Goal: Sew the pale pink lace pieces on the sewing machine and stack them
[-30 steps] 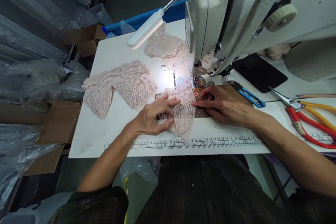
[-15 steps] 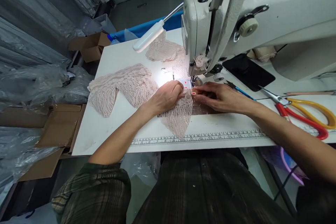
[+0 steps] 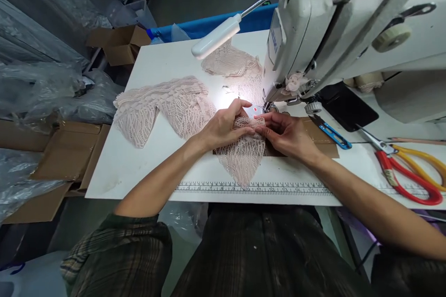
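The room behind is grey and filled with plastic and cartons; in front of it stands a white surface [image 3: 111, 167]. Over its right part rises a big sewing machine [image 3: 292, 23], and a white lamp [image 3: 216, 37] throws light beside the needle area. Another lace garment [image 3: 174, 102] lies spread at left; red-and-yellow scissors [image 3: 386, 167] and a blue snipper [image 3: 332, 135] lie at right.

The lace piece [image 3: 242, 162] is just in front of the presser foot [image 3: 267, 106], its pointed end hanging toward the printed ruler [image 3: 209, 189]. The right hand [image 3: 291, 137] has thumb and forefinger clamped on its upper edge. The left hand [image 3: 225, 125] lays its thumb on the lace, with the forefinger apart above; I cannot tell how its hidden fingers grip.

To do this well, I judge, both hands should hold the edge flat and evenly, without stretching the soft lace, and with fingertips clear of the needle.
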`<act>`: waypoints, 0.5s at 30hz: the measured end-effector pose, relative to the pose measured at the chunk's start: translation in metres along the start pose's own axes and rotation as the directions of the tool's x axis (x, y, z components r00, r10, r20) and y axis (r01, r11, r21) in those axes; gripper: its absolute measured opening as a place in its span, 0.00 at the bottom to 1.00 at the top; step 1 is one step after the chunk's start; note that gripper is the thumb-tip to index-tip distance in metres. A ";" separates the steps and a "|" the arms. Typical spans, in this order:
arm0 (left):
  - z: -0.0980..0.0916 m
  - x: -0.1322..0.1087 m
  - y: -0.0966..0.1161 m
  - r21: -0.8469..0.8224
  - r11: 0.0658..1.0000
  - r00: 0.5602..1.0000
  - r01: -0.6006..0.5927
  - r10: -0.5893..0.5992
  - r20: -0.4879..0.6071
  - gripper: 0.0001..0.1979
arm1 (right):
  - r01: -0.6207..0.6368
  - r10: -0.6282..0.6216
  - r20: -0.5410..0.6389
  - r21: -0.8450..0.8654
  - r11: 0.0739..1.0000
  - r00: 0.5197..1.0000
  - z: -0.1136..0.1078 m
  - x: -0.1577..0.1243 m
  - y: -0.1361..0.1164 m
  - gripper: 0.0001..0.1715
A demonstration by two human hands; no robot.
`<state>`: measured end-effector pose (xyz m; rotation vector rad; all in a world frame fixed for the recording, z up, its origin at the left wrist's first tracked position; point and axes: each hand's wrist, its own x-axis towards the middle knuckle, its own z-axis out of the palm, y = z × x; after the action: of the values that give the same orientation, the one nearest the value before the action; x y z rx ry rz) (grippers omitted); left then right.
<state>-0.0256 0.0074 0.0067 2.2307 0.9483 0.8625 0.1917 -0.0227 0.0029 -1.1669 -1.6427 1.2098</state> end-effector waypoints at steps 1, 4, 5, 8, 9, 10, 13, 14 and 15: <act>0.000 0.000 -0.001 -0.017 1.000 1.000 -0.006 0.006 0.005 0.32 | 0.004 -0.004 0.009 -0.012 1.000 1.000 0.000 0.000 0.001 0.23; 0.001 0.001 0.000 -0.054 0.998 1.000 -0.021 0.021 0.008 0.30 | 0.016 -0.014 0.039 -0.037 0.999 0.999 -0.001 -0.001 0.001 0.24; 0.001 0.001 0.000 -0.059 0.998 1.000 -0.029 0.029 -0.001 0.28 | 0.023 -0.021 0.049 -0.043 0.999 0.999 -0.001 -0.001 0.000 0.24; 0.001 0.001 0.003 -0.071 0.995 0.997 -0.077 0.076 -0.016 0.28 | 0.031 -0.029 0.025 -0.060 0.998 0.999 0.000 -0.001 -0.004 0.22; 0.000 0.001 0.003 -0.071 0.993 0.995 -0.096 0.096 -0.007 0.31 | 0.031 -0.030 0.010 -0.070 0.997 0.999 0.000 -0.001 -0.006 0.22; 0.000 0.001 0.004 -0.066 0.992 0.994 -0.108 0.109 0.001 0.34 | 0.032 -0.032 -0.002 -0.082 0.996 0.999 0.000 -0.001 -0.007 0.22; 0.000 0.001 0.004 -0.056 0.994 0.995 -0.097 0.096 -0.019 0.34 | 0.065 -0.065 0.007 -0.143 0.988 0.998 -0.002 0.000 -0.009 0.23; 0.000 0.001 0.004 -0.072 0.994 0.996 -0.084 0.082 -0.033 0.32 | 0.083 -0.081 0.017 -0.169 0.982 0.997 -0.003 0.001 -0.009 0.23; 0.000 0.001 0.004 -0.101 0.992 0.997 -0.071 0.067 -0.041 0.30 | 0.102 -0.098 0.029 -0.192 0.976 0.995 -0.005 0.001 -0.009 0.23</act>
<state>-0.0234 0.0059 0.0098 2.1775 0.8288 0.9659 0.1937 -0.0217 0.0125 -1.1774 -1.8444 1.0191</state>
